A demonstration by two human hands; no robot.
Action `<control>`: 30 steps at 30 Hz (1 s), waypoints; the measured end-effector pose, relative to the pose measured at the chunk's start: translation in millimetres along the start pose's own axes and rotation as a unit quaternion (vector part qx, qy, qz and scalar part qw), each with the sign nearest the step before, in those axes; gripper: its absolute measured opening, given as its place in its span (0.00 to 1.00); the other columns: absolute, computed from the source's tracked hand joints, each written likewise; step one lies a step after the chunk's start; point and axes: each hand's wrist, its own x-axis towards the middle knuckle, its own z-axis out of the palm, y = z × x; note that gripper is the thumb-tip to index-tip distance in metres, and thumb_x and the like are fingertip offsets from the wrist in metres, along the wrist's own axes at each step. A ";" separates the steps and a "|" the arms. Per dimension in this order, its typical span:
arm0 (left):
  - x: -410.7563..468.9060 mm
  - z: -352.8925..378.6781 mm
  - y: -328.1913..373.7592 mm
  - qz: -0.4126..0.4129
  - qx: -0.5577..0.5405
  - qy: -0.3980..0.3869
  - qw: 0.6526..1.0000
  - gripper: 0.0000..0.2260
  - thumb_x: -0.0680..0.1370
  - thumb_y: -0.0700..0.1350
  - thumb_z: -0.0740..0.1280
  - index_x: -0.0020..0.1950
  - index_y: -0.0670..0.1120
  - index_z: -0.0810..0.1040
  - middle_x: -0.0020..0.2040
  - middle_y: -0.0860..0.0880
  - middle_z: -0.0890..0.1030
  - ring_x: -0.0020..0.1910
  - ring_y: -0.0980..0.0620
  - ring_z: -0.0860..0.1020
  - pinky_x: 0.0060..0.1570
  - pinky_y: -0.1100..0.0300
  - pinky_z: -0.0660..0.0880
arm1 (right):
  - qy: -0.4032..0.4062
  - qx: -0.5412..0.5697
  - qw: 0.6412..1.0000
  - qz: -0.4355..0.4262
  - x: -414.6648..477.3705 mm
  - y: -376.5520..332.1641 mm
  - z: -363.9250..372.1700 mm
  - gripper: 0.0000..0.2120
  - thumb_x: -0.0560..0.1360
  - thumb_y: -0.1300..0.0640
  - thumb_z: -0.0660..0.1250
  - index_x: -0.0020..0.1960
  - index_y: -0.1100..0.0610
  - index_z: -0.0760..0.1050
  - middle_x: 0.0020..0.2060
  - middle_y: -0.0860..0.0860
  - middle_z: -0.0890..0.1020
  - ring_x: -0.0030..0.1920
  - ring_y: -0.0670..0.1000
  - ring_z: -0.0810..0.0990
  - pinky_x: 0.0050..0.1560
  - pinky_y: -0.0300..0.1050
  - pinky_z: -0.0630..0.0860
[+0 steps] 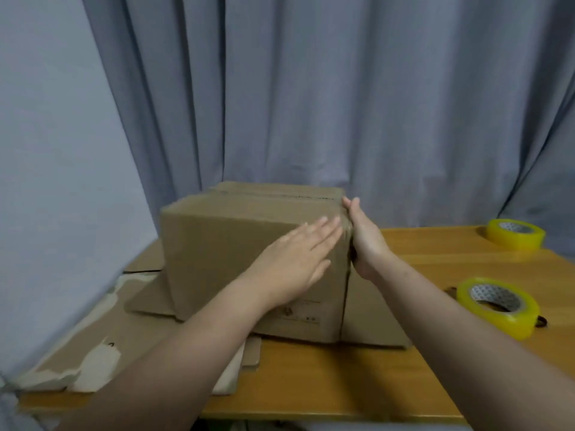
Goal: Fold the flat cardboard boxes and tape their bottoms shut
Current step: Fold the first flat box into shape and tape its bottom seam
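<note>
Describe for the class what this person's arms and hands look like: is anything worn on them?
The left forearm and right forearm are bare, with no sleeves in view. The left hand and right hand wear no gloves; no ring, watch or bracelet shows.

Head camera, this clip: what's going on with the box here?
A person is working on an assembled cardboard box that stands on flat cardboard sheets on a wooden table. The left hand lies flat on the near face, fingers straight toward the right corner. The right hand presses flat against the right side at that corner. A strip, likely tape, runs along the top seam, so they seem to be smoothing its end. A near tape roll and a far tape roll, both yellow, lie untouched at the right.
</note>
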 end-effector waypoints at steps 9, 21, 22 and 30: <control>-54.6 17.4 -58.9 -0.089 0.075 0.024 0.993 0.26 0.77 0.48 0.67 0.73 0.45 0.66 0.73 0.44 0.67 0.73 0.45 0.65 0.72 0.50 0.52 | 0.119 -0.276 0.935 -0.191 -16.4 51.3 9.7 0.15 0.81 0.48 0.56 0.65 0.49 0.69 0.68 0.51 0.66 0.67 0.50 0.67 0.65 0.45 0.64; -66.9 16.6 -55.3 -0.229 -0.073 0.137 0.961 0.20 0.79 0.54 0.59 0.69 0.48 0.72 0.68 0.45 0.72 0.61 0.40 0.72 0.60 0.49 0.69 | 0.201 -0.295 0.933 0.045 31.6 12.1 -22.6 0.26 0.80 0.39 0.50 0.76 0.43 0.54 0.77 0.57 0.40 0.76 0.63 0.50 0.74 0.59 0.52; -65.7 17.5 -47.5 -0.182 -0.098 0.156 0.966 0.19 0.80 0.51 0.57 0.68 0.46 0.73 0.67 0.45 0.74 0.60 0.41 0.73 0.61 0.51 0.69 | 0.179 -0.275 0.943 0.058 30.3 10.5 -18.7 0.31 0.78 0.34 0.52 0.77 0.42 0.50 0.77 0.56 0.37 0.76 0.64 0.48 0.74 0.61 0.52; -26.5 24.3 -62.8 -0.055 0.019 0.051 0.997 0.29 0.74 0.62 0.56 0.72 0.51 0.67 0.70 0.44 0.70 0.68 0.41 0.67 0.64 0.41 0.64 | 0.124 -0.226 0.966 0.015 4.9 14.6 -9.8 0.37 0.75 0.41 0.66 0.77 0.40 0.49 0.76 0.55 0.35 0.77 0.60 0.46 0.74 0.58 0.52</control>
